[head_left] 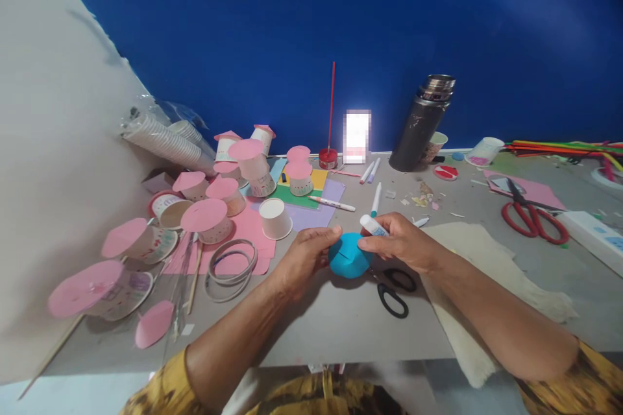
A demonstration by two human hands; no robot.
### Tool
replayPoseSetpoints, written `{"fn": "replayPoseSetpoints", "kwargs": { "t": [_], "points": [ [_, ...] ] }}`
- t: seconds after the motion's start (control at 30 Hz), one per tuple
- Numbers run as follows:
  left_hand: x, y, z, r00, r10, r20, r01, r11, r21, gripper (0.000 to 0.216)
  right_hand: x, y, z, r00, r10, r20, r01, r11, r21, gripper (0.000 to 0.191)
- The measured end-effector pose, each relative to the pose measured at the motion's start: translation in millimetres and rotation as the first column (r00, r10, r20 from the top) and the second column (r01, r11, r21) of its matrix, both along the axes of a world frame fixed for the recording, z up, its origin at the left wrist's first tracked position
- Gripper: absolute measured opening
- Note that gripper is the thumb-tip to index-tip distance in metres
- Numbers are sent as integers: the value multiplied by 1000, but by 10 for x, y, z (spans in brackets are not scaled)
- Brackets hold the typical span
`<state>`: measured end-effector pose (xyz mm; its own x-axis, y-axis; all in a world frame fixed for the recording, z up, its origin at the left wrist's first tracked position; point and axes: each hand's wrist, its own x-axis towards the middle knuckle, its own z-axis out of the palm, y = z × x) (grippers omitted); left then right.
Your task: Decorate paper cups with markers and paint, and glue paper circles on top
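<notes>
Just below the centre of the frame, the left hand pinches the edge of a blue paper disc as the right hand grasps a white glue stick, its thumb resting on the disc's far side. From my remote seat I count the disc as part-worked: a short dark line, perhaps a slit or a seam, crosses it, I cannot tell whether it is glued, and it sits on no cup. At left, a cluster of pink-topped cups looks finished or nearly so, while near the centre a bare white cup stands upside down, not yet topped. A stack of cups leans at upper left, nested in clear plastic. At upper right, I cannot see inside the uncapped flask or the patterned cup behind it.
</notes>
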<state>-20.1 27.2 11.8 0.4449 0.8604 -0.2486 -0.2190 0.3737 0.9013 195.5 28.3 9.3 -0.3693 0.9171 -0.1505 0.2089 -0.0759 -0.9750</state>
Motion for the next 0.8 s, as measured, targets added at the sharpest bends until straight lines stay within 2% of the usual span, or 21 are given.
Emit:
{"fn": "replayPoseSetpoints", "kwargs": {
  "t": [0.13, 0.3, 0.43, 0.57, 0.73, 0.8],
  "points": [
    [-27, -12, 18, 995, -95, 13, 96, 995, -19, 41, -1, 11, 36, 998, -24, -51, 23, 1000, -19, 38],
    [-39, -8, -9, 983, -183, 13, 183, 973, -144, 40, 2, 24, 48, 996, -48, -73, 44, 997, -59, 43],
    [-42, -15, -19, 981, -192, 5, 190, 969, -155, 44, 21, 37, 47, 996, -19, -83, 13, 998, -66, 46],
    [-54, -19, -26, 973, -216, 76, 226, 961, -158, 48, 22, 47, 63, 988, 6, -156, -26, 992, -125, 49],
    [-48, -7, -58, 980, -76, 182, 117, 967, -227, 44, 12, 50, 69, 969, 18, -248, -65, 980, -186, 51],
    [-40, -8, -66, 982, -104, 159, 136, 969, -205, 42, 14, 52, 61, 966, 37, -255, -86, 979, -183, 50]
  ]
}}
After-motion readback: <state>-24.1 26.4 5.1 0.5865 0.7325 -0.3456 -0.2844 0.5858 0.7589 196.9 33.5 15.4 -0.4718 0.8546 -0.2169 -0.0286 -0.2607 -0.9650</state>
